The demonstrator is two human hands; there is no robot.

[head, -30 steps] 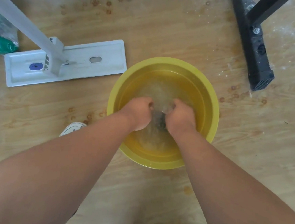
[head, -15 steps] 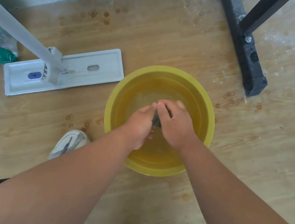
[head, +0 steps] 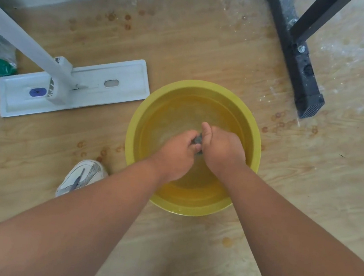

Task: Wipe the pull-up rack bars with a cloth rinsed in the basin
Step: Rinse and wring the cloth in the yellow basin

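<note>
Both forearms reached forward and down; left hand (head: 178,152) and right hand (head: 222,150) curled, knuckles up, pressed together.

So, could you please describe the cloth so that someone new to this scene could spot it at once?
Find the round yellow basin of water on the wooden floor. Over it the left hand and right hand meet. The cloth is the small dark grey wad gripped between them, the only dark thing inside the basin.

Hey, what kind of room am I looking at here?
Probably a home or small gym room mid-cleaning: wood-look floor, the black steel foot of an exercise rack, a flat mop, and a yellow basin of water.
</note>
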